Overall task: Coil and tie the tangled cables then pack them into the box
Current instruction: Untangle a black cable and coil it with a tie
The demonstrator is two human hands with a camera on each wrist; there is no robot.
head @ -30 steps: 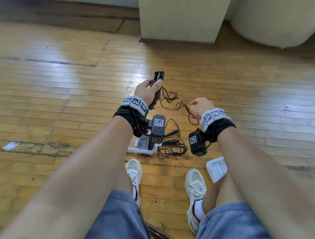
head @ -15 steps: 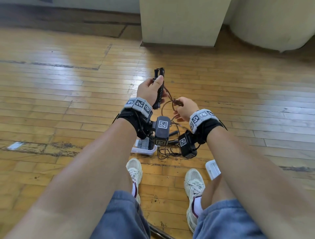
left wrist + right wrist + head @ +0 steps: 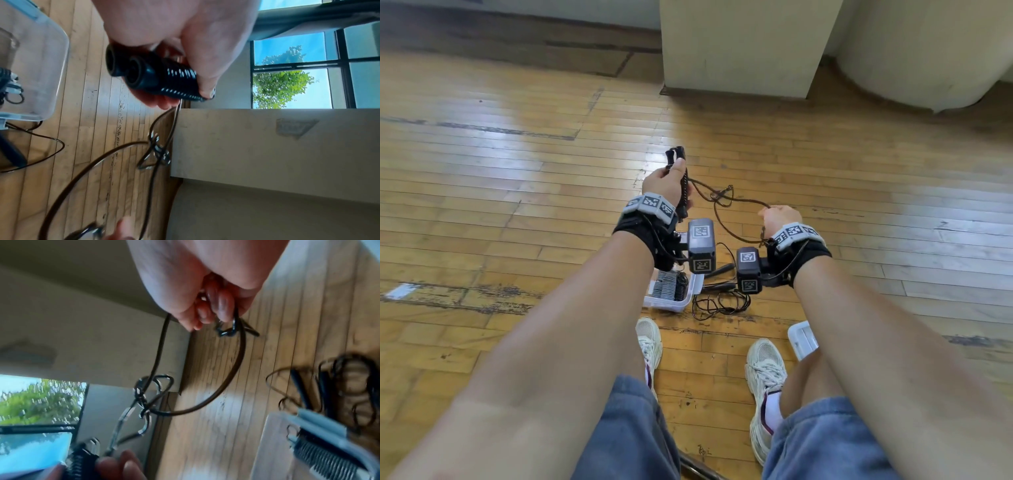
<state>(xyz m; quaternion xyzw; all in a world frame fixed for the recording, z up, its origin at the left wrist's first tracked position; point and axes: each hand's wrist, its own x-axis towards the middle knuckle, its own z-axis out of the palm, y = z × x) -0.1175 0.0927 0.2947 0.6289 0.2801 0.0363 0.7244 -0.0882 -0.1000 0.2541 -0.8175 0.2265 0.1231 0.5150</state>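
Observation:
My left hand [image 3: 666,183] grips two black ribbed handles [image 3: 681,195] upright above the floor; the left wrist view shows the fingers curled round the handles [image 3: 156,76]. A thin brown cable [image 3: 722,202] runs from them through a loose knot [image 3: 158,149] to my right hand [image 3: 780,219], which pinches the cable [image 3: 236,366] between thumb and fingers [image 3: 222,308]. A clear plastic box [image 3: 671,303] with coiled cables inside sits on the floor below my left wrist.
Another tangled black cable [image 3: 722,303] with dark handles lies on the wooden floor right of the box. A white lid [image 3: 801,339] lies by my right shoe. A pale pillar [image 3: 739,48] stands ahead.
My right hand came in close to the left hand, then pulled away to the right with the cable, stretching it out. The left hand has kept its hold on the handles.

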